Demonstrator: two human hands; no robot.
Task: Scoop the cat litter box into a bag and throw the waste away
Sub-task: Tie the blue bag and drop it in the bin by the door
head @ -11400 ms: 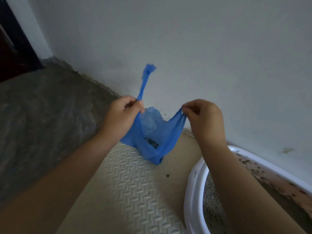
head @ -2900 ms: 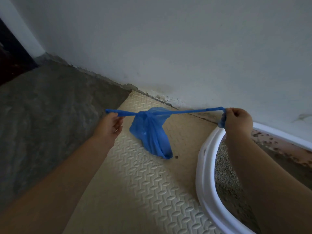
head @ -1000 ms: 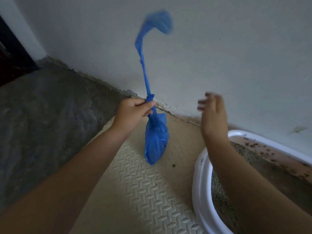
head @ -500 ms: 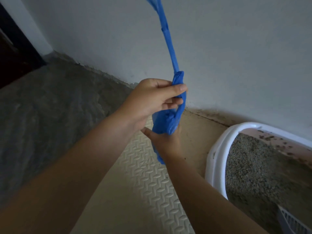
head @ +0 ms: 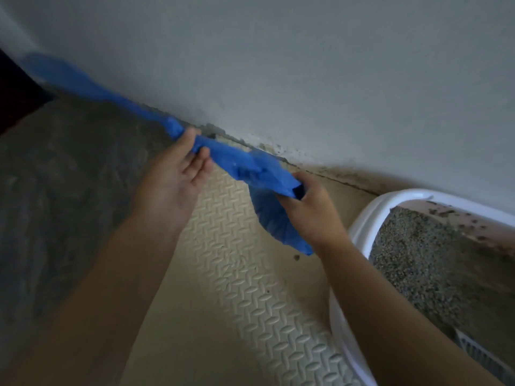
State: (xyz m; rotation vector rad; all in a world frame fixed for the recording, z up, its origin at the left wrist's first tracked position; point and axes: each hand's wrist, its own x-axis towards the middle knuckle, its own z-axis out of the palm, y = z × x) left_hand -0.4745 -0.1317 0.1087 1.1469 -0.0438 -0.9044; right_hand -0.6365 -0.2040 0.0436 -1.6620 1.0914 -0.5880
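1. Head view: my left hand (head: 178, 174) holds the twisted neck of the blue bag (head: 250, 165). The plastic passes between my thumb on top and my fingers beneath, which lie loose and only partly curled.
2. My right hand (head: 309, 210) grips the bag lower down, fingers curled tightly round a bunched fold just above its filled bottom.
3. Between my 2 hands the bag runs as a slanted band, higher on the left. Past my left hand its free tail stretches up and to the left in front of the wall (head: 306, 65), and it is blurred.
4. The bag's rounded lower end hangs under my right hand, over the foam mat (head: 250, 288). I cannot tell whether it touches the mat.
5. The litter box (head: 362, 215) stands on the right against the wall, just beside my right forearm. Its rim is white and its inner wall is speckled with dark bits.
6. Grey litter (head: 418, 260) fills the box, and a grey slotted scoop (head: 473, 355) lies in it at the lower right, partly cut off by the frame's edge.
7. The mat is beige with a raised pattern and lies along the wall. To its left is the concrete floor (head: 55, 176), with a dark doorway (head: 14, 93) at the far left.
8. A few dark specks lie on the mat near the bag's lower end.
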